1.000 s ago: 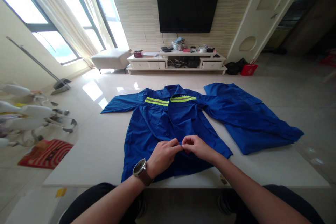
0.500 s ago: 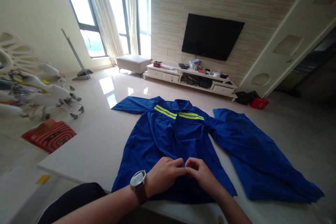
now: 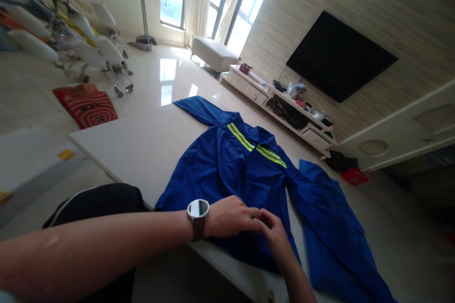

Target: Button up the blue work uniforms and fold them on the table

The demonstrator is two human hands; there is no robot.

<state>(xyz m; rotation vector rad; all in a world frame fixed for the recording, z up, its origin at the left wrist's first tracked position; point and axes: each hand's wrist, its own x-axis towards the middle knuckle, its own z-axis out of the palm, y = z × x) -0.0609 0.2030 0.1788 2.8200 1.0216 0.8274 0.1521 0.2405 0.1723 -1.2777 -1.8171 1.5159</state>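
A blue jacket (image 3: 231,165) with yellow-green reflective strips lies front up, its collar pointing away, on the white table (image 3: 135,147). Over its lower part, my left hand (image 3: 232,218), with a watch (image 3: 198,209) on the wrist, meets my right hand (image 3: 273,232). The fingertips of both are pinched together and touch each other; what they hold, if anything, is too small to make out. Beside the jacket on the right lies another blue garment (image 3: 320,241), partly under the jacket's sleeve.
A red bag (image 3: 87,106) lies on the floor at the left, near a white wheeled rack or chair frame. Dark-clothed knee (image 3: 103,199) shows at the near table edge. Beyond stand a low cabinet (image 3: 249,90) and a wall television (image 3: 341,57).
The view has tilted and turned to the left. Both hands remain together over the jacket's lower part, now closer to each other and overlapping at the fingertips.
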